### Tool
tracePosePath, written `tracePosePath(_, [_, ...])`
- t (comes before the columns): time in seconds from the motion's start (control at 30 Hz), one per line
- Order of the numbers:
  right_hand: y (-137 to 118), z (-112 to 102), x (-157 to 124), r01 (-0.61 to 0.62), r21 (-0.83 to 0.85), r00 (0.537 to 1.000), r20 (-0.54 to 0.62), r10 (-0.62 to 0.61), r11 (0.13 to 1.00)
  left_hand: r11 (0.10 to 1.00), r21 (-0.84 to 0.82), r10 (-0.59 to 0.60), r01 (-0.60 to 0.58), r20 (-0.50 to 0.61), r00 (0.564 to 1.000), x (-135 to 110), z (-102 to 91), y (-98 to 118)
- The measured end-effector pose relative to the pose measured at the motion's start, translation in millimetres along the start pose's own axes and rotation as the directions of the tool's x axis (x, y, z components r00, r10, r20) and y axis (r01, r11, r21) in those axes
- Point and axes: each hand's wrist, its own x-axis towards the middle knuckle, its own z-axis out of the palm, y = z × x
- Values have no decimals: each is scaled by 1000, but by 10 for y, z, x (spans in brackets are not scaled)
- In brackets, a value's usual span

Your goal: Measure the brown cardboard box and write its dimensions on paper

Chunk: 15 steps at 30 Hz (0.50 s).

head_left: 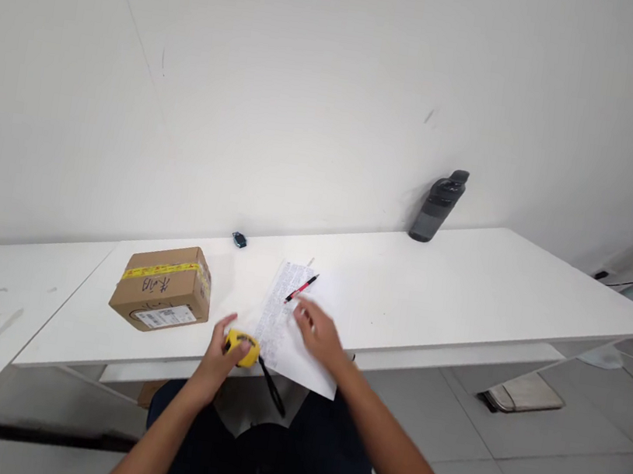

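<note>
My left hand (220,362) is closed round a yellow tape measure (245,346) at the table's front edge, thumb on top. From the tape measure a black wrist strap (272,392) hangs down over my lap. Below the pen, my right hand (319,333) hovers over or rests on the sheets of paper (281,318), fingers a little bent and apart, with nothing visible in them. The paper bears dense handwriting and overhangs the front edge. A red and black pen (301,288) lies slanted on it, just beyond my right fingertips; whether they touch it I cannot tell.
To the left sits a taped cardboard box (162,287) with a label. A small dark object (239,239) lies near the wall. A dark bottle (438,207) stands at the back right of the white table (462,289). A flat pale device (527,394) is on the floor.
</note>
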Motion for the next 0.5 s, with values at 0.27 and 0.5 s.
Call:
tracePosePath(0.27, [733,-187,1076,-109,-419,956,204,211,901,843,461,286,-277,53,957,846,71,2])
tracePosePath(0.5, [785,-135,876,-175,-144,984,-41,171,974,848,433,290,-306,105,951,753,50,-49])
